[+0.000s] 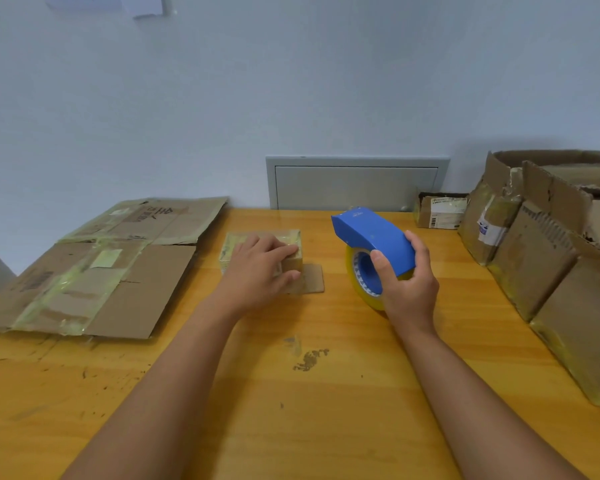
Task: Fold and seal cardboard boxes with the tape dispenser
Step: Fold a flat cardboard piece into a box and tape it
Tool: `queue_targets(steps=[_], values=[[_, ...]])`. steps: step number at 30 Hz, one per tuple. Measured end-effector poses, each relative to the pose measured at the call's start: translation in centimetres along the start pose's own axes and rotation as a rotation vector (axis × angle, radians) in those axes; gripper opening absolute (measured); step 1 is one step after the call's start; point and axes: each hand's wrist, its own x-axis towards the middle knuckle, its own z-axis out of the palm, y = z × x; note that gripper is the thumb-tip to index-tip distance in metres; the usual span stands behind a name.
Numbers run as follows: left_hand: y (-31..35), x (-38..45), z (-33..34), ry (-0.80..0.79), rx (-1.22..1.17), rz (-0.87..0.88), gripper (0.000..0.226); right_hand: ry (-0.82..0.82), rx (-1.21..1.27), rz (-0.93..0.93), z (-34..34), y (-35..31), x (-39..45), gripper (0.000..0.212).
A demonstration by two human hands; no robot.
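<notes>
The left hand rests with relaxed fingers on the small box, while the right hand grips the blue tape dispenser above the tabletop.

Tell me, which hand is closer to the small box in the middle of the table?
Left. The left hand rests on top of the small box, fingers laid over it. The right hand is off to the box's right, gripping the blue tape dispenser, not touching the box.
</notes>
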Motion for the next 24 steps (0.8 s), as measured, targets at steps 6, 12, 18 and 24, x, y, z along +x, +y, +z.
queue_targets(steps=[6, 12, 18, 24], values=[[0.2, 0.1, -0.9, -0.075, -0.034, -0.013, 0.058, 0.004, 0.003, -0.003, 0.0, -0.1, 0.0, 0.073], [-0.3, -0.3, -0.9, -0.100, -0.008, 0.023, 0.056, 0.002, 0.000, -0.006, 0.0, -0.1, 0.0, 0.074], [-0.5, -0.2, 0.3, 0.054, -0.054, 0.029, 0.043, 0.005, 0.002, -0.008, 0.0, 0.0, 0.0, 0.073], [-0.3, 0.0, 1.3, 0.150, -0.058, -0.014, 0.045, 0.005, 0.003, -0.005, 0.0, 0.0, 0.0, 0.075]])
